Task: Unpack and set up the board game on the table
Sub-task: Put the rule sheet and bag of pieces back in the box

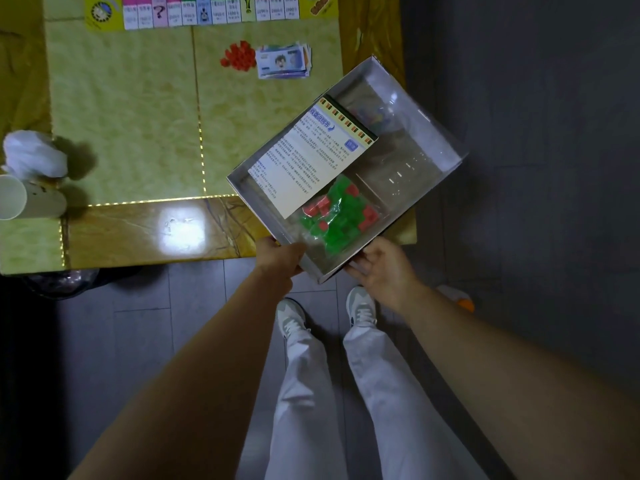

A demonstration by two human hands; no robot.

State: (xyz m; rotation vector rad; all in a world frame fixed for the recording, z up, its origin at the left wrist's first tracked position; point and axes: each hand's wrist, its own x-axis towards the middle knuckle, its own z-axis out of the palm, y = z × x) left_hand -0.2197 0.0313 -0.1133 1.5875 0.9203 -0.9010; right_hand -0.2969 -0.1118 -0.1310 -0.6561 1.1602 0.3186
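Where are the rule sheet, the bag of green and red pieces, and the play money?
rule sheet (310,161), head view, middle of the printed page.
bag of green and red pieces (337,216), head view, green pieces at its middle.
play money (282,62), head view, top note.

Matt cardboard box (317,268) holds a clear, glossy plastic tray (408,161), a smooth paper sheet (311,161) and translucent plastic houses (336,216). Beyond the box: the polished, marble-look table (138,230) and paper notes (282,62).

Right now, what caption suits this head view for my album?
Left hand and right hand hold the box, sheet and bag inside, over the table corner; board, red pieces and money lie out.
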